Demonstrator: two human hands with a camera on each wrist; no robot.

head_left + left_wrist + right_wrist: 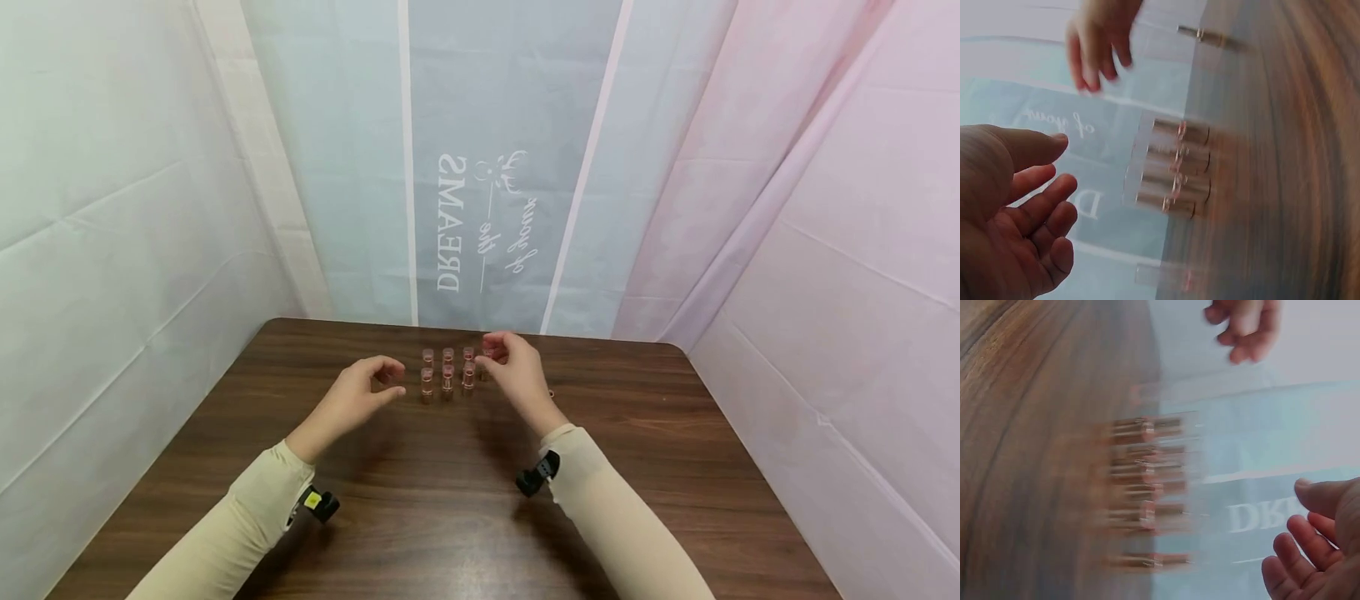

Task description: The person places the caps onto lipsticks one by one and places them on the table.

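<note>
Small lipsticks [447, 383] with clear caps and gold-toned bases stand upright in two rows near the back of the table. My left hand [363, 390] hovers just left of the rows, fingers loosely bent; its palm [1016, 231] looks bare in the left wrist view. At the right end of the rows is my right hand [517, 371], its thumb and fingers parted beside the back-right lipstick, which it partly covers. The right wrist view shows this hand [1329, 544] with nothing in it, apart from the blurred lipsticks [1147, 515].
Another slim tube [1216, 39] stands apart in the left wrist view. Beside my right wrist, a tiny gold-coloured bit [551, 393] shows. The dark wooden table [420, 517] ends against a printed curtain [495, 100], with pale cloth at both sides.
</note>
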